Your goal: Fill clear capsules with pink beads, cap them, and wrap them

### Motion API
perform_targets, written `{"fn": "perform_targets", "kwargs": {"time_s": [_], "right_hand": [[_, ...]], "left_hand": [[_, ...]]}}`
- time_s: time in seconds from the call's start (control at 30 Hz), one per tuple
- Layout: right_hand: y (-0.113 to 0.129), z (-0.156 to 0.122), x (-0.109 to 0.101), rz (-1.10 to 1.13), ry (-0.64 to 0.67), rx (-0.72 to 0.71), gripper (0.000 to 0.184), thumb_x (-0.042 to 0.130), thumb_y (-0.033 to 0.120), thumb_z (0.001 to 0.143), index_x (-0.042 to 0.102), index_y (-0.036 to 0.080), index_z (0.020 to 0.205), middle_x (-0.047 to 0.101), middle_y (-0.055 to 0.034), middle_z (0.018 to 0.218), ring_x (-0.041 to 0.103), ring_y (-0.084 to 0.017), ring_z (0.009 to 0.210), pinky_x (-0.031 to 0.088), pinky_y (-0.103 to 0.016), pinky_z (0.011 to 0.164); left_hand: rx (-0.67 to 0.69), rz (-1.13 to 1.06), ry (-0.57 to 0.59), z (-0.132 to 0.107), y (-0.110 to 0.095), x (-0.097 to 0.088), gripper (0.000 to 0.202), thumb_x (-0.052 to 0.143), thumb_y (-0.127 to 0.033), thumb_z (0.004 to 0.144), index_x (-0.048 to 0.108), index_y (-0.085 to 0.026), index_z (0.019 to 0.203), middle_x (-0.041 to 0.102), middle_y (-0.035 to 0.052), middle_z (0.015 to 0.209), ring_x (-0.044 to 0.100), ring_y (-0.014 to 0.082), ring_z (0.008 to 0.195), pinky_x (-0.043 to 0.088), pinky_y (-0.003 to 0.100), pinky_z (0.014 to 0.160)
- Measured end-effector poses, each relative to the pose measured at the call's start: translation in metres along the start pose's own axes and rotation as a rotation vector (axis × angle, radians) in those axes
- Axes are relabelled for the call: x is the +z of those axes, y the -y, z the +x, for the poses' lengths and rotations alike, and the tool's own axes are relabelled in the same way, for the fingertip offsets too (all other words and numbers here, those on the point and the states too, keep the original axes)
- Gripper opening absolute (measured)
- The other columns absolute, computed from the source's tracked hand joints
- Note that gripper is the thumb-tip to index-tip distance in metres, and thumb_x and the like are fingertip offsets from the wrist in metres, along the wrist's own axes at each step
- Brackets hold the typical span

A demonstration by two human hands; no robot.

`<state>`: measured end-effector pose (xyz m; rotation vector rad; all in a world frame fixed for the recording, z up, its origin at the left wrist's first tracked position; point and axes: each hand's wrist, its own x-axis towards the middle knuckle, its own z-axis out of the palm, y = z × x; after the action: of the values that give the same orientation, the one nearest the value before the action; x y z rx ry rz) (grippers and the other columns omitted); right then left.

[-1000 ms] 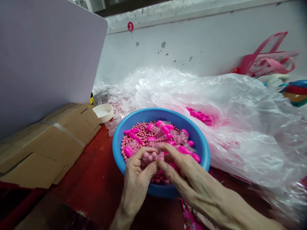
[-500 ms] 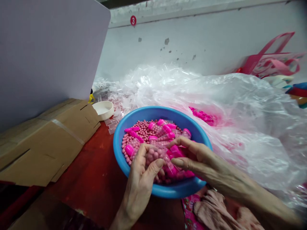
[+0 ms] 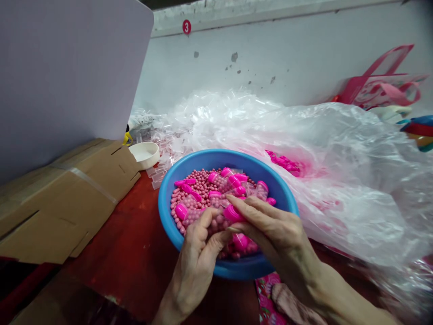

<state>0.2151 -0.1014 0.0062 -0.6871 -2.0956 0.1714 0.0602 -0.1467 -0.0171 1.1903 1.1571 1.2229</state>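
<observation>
A blue plastic bowl (image 3: 176,180) sits on the red table, full of small pink balls (image 3: 192,178) and several clear tubes with pink caps (image 3: 233,183). My left hand (image 3: 198,253) is closed round a clear tube of pink balls (image 3: 216,221) over the bowl's near side. My right hand (image 3: 270,230) pinches a pink cap (image 3: 232,213) against the tube's open end. Both hands meet above the bowl's front rim.
A large clear plastic bag (image 3: 338,171) with pink caps (image 3: 284,162) inside fills the right. Loose clear tubes (image 3: 162,144) and a white lid (image 3: 145,155) lie behind the bowl. Flattened cardboard (image 3: 64,198) lies left under a white board (image 3: 67,72). Pink bags (image 3: 382,85) stand by the wall.
My right hand had moved back toward the bowl's right side, then returned to the left hand with a pink cap. My left hand kept hold of the filled tube.
</observation>
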Motion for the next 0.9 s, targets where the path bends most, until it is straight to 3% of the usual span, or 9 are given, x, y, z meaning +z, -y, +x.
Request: {"fn": "perform_targets", "kwargs": {"time_s": [0.2, 0.27, 0.37, 0.5, 0.67, 0.8, 0.9], "right_hand": [[-0.003, -0.002, -0.003, 0.015, 0.064, -0.035, 0.025, 0.046, 0.013, 0.093, 0.063, 0.013, 0.112, 0.072, -0.0099, 0.090, 0.071, -0.016, 0.080, 0.060, -0.021, 0.068], [-0.005, -0.007, -0.005, -0.002, 0.110, -0.025, 0.034, 0.043, 0.008, 0.091, 0.058, 0.014, 0.121, 0.070, -0.0131, 0.105, 0.068, -0.020, 0.098, 0.059, -0.028, 0.078], [-0.003, -0.015, -0.008, -0.027, 0.179, 0.024, 0.059, 0.036, -0.002, 0.084, 0.040, 0.017, 0.140, 0.059, -0.0145, 0.127, 0.057, -0.021, 0.118, 0.055, -0.032, 0.089], [0.004, -0.015, -0.007, 0.005, 0.058, 0.005, 0.054, 0.039, -0.006, 0.081, 0.051, 0.014, 0.130, 0.068, -0.0122, 0.111, 0.066, -0.016, 0.103, 0.056, -0.023, 0.084], [0.006, -0.009, -0.002, -0.007, -0.039, 0.044, 0.039, 0.043, 0.002, 0.088, 0.058, 0.020, 0.118, 0.073, -0.0061, 0.091, 0.071, -0.017, 0.084, 0.060, -0.024, 0.067], [0.010, -0.017, -0.011, -0.177, 0.139, -0.106, 0.039, 0.036, 0.009, 0.092, 0.050, 0.013, 0.128, 0.067, -0.0153, 0.114, 0.066, -0.025, 0.104, 0.059, -0.036, 0.081], [0.015, -0.021, -0.013, -0.323, 0.209, -0.164, 0.035, 0.036, 0.025, 0.097, 0.054, 0.011, 0.124, 0.064, -0.0172, 0.120, 0.062, -0.029, 0.111, 0.058, -0.039, 0.085]], "left_hand": [[-0.009, 0.099, -0.027, -0.002, 0.006, -0.003, 0.020, 0.063, -0.034, 0.083, 0.065, -0.022, 0.099, 0.060, 0.0021, 0.082, 0.053, 0.0174, 0.077, 0.043, 0.024, 0.066], [-0.019, 0.080, -0.031, -0.002, 0.005, -0.003, 0.020, 0.063, -0.034, 0.083, 0.064, -0.022, 0.099, 0.059, 0.0014, 0.082, 0.052, 0.0161, 0.076, 0.042, 0.023, 0.064], [-0.008, 0.034, -0.009, -0.002, 0.002, -0.001, 0.017, 0.062, -0.034, 0.085, 0.063, -0.022, 0.096, 0.054, -0.0021, 0.074, 0.048, 0.0117, 0.067, 0.039, 0.020, 0.057], [-0.019, -0.019, 0.064, -0.002, -0.003, 0.002, 0.017, 0.060, -0.038, 0.086, 0.060, -0.021, 0.090, 0.047, -0.0054, 0.068, 0.042, 0.0075, 0.060, 0.035, 0.016, 0.053], [-0.063, -0.208, 0.099, -0.001, -0.003, 0.007, 0.018, 0.060, -0.036, 0.087, 0.056, -0.019, 0.086, 0.048, -0.0059, 0.064, 0.042, 0.0052, 0.053, 0.030, 0.016, 0.045], [-0.108, -0.351, 0.046, -0.001, 0.000, 0.009, 0.016, 0.062, -0.033, 0.086, 0.055, -0.018, 0.084, 0.048, -0.0063, 0.060, 0.040, 0.0043, 0.049, 0.028, 0.015, 0.043], [-0.140, -0.398, 0.032, 0.000, -0.001, 0.009, 0.016, 0.064, -0.032, 0.085, 0.057, -0.018, 0.084, 0.046, -0.0061, 0.062, 0.040, 0.0048, 0.052, 0.033, 0.016, 0.048]]}}
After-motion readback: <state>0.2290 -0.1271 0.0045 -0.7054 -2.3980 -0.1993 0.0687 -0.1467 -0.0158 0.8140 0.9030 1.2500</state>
